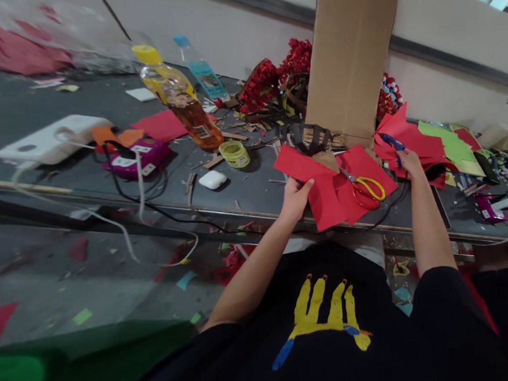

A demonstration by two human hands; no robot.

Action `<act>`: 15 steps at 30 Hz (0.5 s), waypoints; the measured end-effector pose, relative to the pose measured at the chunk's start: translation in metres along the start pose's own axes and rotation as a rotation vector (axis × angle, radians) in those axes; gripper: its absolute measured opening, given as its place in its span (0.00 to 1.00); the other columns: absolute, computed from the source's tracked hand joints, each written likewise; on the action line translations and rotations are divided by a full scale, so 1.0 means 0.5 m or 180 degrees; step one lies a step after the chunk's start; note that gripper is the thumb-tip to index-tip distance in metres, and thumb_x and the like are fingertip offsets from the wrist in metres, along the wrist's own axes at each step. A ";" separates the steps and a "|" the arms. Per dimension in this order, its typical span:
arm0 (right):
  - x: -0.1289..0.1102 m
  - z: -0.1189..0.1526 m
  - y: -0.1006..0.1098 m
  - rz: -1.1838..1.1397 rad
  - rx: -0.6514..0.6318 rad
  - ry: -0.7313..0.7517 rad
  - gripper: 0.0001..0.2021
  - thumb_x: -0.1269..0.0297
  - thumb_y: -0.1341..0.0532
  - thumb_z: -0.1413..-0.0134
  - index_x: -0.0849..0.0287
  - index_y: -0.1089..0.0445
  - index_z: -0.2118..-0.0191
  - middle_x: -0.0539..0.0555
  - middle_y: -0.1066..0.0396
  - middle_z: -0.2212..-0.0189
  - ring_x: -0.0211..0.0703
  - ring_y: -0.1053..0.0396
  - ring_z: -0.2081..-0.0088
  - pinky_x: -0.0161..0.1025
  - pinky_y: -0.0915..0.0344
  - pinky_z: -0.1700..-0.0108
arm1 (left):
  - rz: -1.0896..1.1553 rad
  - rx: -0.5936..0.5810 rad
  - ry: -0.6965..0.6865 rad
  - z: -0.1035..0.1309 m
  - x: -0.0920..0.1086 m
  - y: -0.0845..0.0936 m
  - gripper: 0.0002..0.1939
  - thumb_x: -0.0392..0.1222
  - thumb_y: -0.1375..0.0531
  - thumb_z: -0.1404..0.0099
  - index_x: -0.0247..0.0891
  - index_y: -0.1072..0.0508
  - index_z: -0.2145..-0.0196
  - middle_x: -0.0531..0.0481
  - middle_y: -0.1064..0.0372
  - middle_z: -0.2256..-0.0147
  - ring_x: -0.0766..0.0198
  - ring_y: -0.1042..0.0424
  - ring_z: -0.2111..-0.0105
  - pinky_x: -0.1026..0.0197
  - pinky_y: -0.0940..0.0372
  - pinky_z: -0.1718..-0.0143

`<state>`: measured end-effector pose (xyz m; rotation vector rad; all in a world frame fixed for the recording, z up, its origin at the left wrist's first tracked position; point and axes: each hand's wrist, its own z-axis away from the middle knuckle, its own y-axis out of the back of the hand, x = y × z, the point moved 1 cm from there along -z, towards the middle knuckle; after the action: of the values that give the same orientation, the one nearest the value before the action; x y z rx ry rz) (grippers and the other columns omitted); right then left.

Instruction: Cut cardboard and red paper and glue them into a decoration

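Observation:
My left hand (297, 198) is closed on a bent piece of red paper (319, 194) at the table's front edge. Over to the right, my right hand (406, 161) is closed around a dark blue tool (390, 141), whose exact kind I cannot make out, above a pile of red sheets (415, 138). Between my hands, scissors with yellow and red handles (369, 191) lie on another red sheet (345, 198). Behind them a tall piece of brown cardboard (351, 56) leans against the wall.
Two bottles (187, 111) (206, 75), a yellow-lidded tub (234, 155) and a white case (212, 180) stand left of my hands. Farther left lie a white power strip (52, 139) and cables. Green paper (448, 145) lies right; a person's arm shows at the right edge.

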<state>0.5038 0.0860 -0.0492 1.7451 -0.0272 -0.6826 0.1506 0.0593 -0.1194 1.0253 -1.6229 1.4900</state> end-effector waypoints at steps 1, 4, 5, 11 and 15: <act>-0.005 0.017 -0.001 -0.0252 0.0051 0.0037 0.24 0.52 0.55 0.37 0.66 0.31 0.59 0.55 0.29 0.75 0.40 0.31 0.73 0.37 0.34 0.69 | -0.0002 0.0017 -0.0058 0.002 -0.003 -0.001 0.19 0.44 0.33 0.53 0.36 0.30 0.63 0.48 0.25 0.64 0.61 0.27 0.66 0.59 0.33 0.61; -0.029 0.082 -0.009 -0.1423 0.0355 0.0109 0.25 0.43 0.52 0.42 0.62 0.34 0.57 0.51 0.33 0.74 0.37 0.37 0.76 0.36 0.36 0.72 | -0.0127 0.0071 -0.0253 0.007 -0.006 -0.005 0.18 0.46 0.34 0.49 0.36 0.29 0.62 0.46 0.25 0.62 0.59 0.27 0.63 0.59 0.33 0.59; -0.039 0.107 -0.014 -0.1901 0.0498 0.0110 0.26 0.41 0.49 0.45 0.61 0.34 0.56 0.49 0.35 0.75 0.36 0.38 0.77 0.35 0.37 0.73 | -0.0186 0.0089 -0.0347 0.009 -0.005 -0.007 0.17 0.47 0.35 0.47 0.37 0.29 0.62 0.46 0.25 0.61 0.58 0.27 0.61 0.58 0.33 0.57; -0.119 0.231 -0.070 -0.2653 0.0763 0.0217 0.25 0.40 0.38 0.55 0.59 0.34 0.63 0.46 0.39 0.75 0.34 0.41 0.73 0.34 0.37 0.70 | -0.0144 0.0290 -0.0409 0.018 -0.006 -0.006 0.19 0.54 0.39 0.41 0.38 0.28 0.58 0.45 0.26 0.56 0.58 0.28 0.56 0.59 0.34 0.54; -0.154 0.262 -0.108 -0.2882 0.0538 0.0161 0.26 0.45 0.31 0.64 0.59 0.34 0.63 0.45 0.38 0.74 0.32 0.40 0.74 0.32 0.37 0.71 | 0.0213 0.0292 -0.0141 0.015 -0.014 0.004 0.20 0.52 0.34 0.46 0.39 0.29 0.59 0.47 0.25 0.60 0.59 0.26 0.61 0.60 0.32 0.59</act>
<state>0.3626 0.0149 -0.0812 1.9053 0.8006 -1.3066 0.1519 0.0528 -0.1271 1.0706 -1.6473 1.6094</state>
